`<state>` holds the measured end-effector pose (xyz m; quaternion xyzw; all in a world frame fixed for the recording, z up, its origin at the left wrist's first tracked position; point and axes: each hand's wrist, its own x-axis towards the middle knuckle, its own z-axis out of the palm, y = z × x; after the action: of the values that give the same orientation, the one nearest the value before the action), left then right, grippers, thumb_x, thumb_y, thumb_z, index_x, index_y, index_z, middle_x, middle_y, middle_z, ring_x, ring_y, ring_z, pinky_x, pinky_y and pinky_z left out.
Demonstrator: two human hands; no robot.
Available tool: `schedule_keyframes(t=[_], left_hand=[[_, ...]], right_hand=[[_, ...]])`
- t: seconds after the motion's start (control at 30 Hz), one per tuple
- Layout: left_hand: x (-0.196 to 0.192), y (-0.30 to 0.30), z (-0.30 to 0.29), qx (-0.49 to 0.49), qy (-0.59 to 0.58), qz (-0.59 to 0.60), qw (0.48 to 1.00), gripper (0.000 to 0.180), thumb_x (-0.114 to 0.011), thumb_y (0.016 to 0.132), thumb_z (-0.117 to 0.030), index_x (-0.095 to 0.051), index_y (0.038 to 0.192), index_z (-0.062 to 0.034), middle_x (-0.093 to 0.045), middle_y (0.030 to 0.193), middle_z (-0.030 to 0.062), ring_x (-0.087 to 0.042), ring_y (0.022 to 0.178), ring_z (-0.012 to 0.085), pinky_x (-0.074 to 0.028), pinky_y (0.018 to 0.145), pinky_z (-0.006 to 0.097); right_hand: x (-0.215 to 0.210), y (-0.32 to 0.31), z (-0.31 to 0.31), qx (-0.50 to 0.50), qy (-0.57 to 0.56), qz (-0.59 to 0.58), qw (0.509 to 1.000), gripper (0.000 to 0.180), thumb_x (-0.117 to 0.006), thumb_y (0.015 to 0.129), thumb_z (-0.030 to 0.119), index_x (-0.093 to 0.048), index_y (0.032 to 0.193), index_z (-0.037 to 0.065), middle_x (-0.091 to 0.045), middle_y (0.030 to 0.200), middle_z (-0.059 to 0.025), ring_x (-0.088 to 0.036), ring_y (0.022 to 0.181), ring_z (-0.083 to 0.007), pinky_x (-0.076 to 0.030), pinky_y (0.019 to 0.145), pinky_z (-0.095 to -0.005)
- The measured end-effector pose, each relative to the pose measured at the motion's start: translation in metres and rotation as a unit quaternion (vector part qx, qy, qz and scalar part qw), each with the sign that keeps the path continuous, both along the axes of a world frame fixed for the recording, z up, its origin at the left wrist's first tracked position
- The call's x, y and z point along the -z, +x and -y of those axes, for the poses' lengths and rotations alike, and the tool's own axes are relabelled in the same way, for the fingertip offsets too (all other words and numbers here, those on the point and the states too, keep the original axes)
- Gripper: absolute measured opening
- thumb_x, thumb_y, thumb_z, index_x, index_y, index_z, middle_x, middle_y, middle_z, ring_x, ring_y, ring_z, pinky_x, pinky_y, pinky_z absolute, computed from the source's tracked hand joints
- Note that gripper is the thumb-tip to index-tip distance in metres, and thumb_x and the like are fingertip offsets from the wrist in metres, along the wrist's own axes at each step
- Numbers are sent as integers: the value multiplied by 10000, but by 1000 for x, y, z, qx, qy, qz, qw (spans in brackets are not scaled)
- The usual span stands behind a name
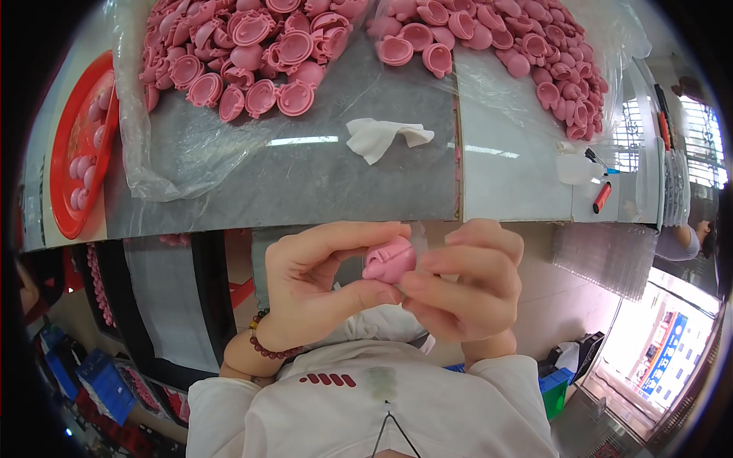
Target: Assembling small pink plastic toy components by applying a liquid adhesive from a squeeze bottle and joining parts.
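A small rounded pink plastic piece (391,260), with a seam line and little raised bumps, is held in front of my chest, just off the table's near edge. My left hand (317,267) closes thumb and forefinger on it from the left. From the right, my right hand (472,282) has curled fingers, the tips pressed to the piece's lower right side. On the table beyond lie two heaps of similar pink plastic shells, a left heap (252,65) and a right heap (527,49), many of them hollow cups facing up.
Clear plastic sheets (172,172) lie under the heaps. A white cloth (382,137) rests mid-table. At left, a red tray (67,195) holds several pink round pieces. A red marker (602,198) and a translucent bottle (578,169) are at right. Below left is a conveyor-like strip (172,305).
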<state>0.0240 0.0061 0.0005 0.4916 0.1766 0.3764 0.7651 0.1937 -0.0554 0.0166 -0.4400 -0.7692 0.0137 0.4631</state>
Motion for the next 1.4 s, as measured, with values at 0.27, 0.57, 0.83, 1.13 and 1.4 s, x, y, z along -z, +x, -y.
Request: schedule_keyframes(t=[0.27, 0.57, 0.83, 1.13, 1.4], left_hand=[[2, 2, 3, -10, 56, -18, 998, 377, -673, 694, -77, -541, 1016, 68, -574, 974, 176, -554, 881, 203, -438, 776, 299], [2, -2, 3, -30, 109, -45, 993, 320, -658, 706, -99, -550, 958, 65, -575, 912, 134, -541, 812, 177, -431, 717, 273], [-2, 0, -2, 139, -208, 116, 961, 346, -541, 831, -182, -476, 1096, 32, -548, 1023, 140, -534, 969, 210, -408, 847, 305], [-5, 4, 12, 203, -332, 36, 920, 574, -337, 872, -467, -412, 1145, 33, -517, 1072, 177, -532, 976, 272, -431, 834, 354], [-2, 4, 13, 249, -281, 41, 926, 634, -270, 870, -511, -431, 1136, 41, -498, 1103, 176, -508, 999, 250, -409, 843, 333]], right_hand=[[1, -19, -2, -42, -316, -286, 903, 718, -737, 625, 360, -446, 1108, -84, -560, 998, -181, -543, 929, -224, -447, 772, -305], [2, -25, -6, -39, -244, -296, 922, 505, -730, 643, 203, -524, 1032, -43, -580, 991, -144, -573, 834, -238, -458, 718, -295], [-16, -23, -12, 20, -202, -309, 929, 489, -686, 593, 76, -526, 1042, -32, -544, 1066, -159, -548, 936, -264, -411, 829, -359], [-13, -10, -13, -52, -202, -221, 953, 387, -783, 529, 210, -609, 805, 2, -613, 764, -111, -590, 748, -242, -368, 896, -457], [-8, -6, -8, -101, -214, -299, 924, 371, -782, 551, 200, -622, 845, 40, -590, 752, -51, -552, 698, -176, -287, 963, -455]])
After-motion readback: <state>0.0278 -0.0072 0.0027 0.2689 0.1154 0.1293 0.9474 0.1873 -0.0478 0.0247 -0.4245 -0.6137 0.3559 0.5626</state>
